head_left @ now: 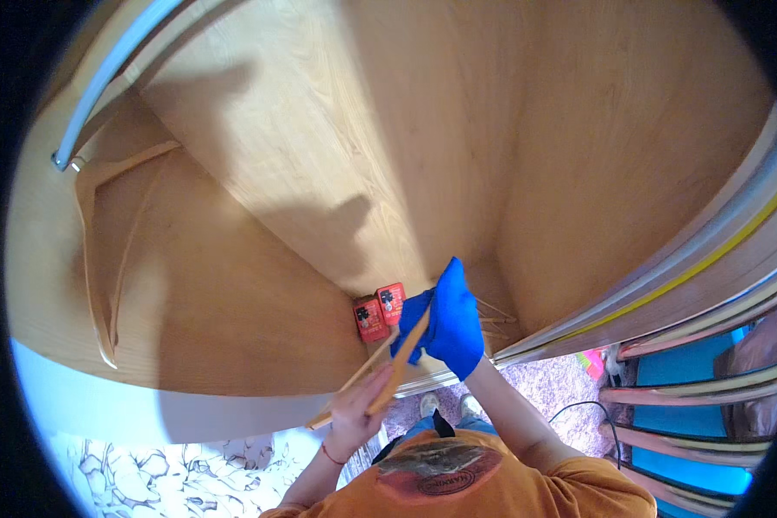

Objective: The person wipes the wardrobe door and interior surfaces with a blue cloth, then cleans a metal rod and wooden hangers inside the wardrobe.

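A wooden clothes hanger (406, 358) is held low in front of me, inside a wooden cabinet. My left hand (358, 412) is closed round one part of it. A bright blue cloth (456, 318) covers my right hand (483, 373) down to the wrist, like a mitt, and hides its fingers. The cloth lies against the hanger's far end, with a fold on either side of the wood. Just left of the cloth, two red boxes (380, 312) with dark pictures stand in the cabinet's bottom corner.
Another wooden hanger (86, 233) hangs at the left from a curved pale rail (104, 78). More hanger-like wooden pieces (498, 319) lie behind the blue cloth. The cabinet's front edge (578, 328) runs along the right. Slatted shelves (691, 393) and a black cable (609, 410) are at the lower right.
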Motion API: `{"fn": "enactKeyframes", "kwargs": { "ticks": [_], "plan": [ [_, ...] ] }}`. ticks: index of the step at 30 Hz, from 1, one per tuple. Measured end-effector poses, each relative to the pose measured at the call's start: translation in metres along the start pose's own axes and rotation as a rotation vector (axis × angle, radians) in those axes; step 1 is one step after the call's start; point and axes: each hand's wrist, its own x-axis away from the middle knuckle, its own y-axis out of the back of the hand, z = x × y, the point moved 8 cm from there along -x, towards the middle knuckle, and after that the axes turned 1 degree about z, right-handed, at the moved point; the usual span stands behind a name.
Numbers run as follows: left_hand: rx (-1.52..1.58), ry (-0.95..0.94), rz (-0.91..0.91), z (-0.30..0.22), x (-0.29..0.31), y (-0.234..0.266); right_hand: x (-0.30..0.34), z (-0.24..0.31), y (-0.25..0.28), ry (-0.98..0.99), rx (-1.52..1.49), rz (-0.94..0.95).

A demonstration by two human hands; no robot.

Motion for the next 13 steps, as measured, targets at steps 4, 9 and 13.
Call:
{"fn": "enactKeyframes", "kwargs": {
  "ticks": [4, 9, 13],
  "plan": [
    [0.405, 0.321, -0.398, 0.053, 0.054, 0.053, 0.022, 0.035, -0.024, -0.091, 0.097, 0.134],
    [0.849, 0.454, -0.459, 0.038, 0.026, 0.085, 0.037, 0.081, -0.006, 0.333, 0.589, -0.082],
    [0.851, 0.440, -0.388, 0.029, 0.032, 0.085, 0.049, 0.117, -0.026, 0.504, 0.946, -0.093]
  ]
}}
